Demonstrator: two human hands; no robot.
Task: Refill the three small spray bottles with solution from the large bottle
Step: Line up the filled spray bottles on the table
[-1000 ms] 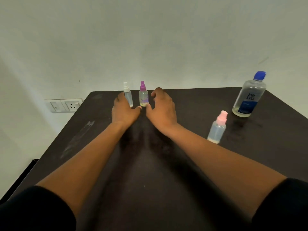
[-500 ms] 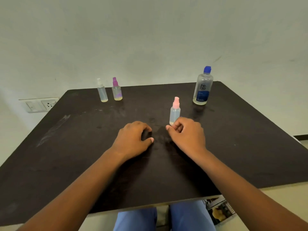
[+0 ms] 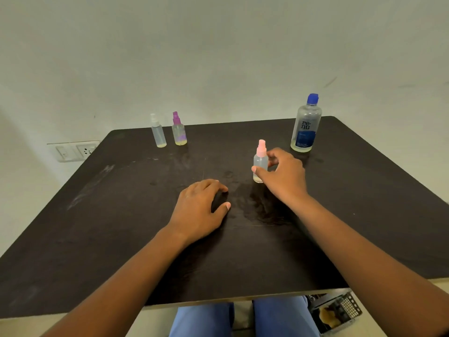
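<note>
A small spray bottle with a pink cap [image 3: 260, 159] stands upright near the middle of the dark table [image 3: 121, 215]. My right hand [image 3: 283, 175] curls round it, thumb on its front and fingers behind. My left hand [image 3: 200, 210] rests on the table to the left, fingers loosely curled and holding nothing. A white-capped spray bottle [image 3: 158, 132] and a purple-capped spray bottle [image 3: 179, 131] stand side by side at the far left. The large clear bottle with a blue cap and blue label [image 3: 306, 125] stands at the far right, a little liquid in its base.
The table's far edge meets a pale wall with a socket plate [image 3: 75, 150] at the left. Below the near edge are my blue-clad legs [image 3: 204, 319] and a dark item on the floor [image 3: 335, 312].
My right hand has moved forward from the table and closed round the pink-capped bottle. My left hand has stayed almost where it was. Earlier, both hands drew back from the far bottles.
</note>
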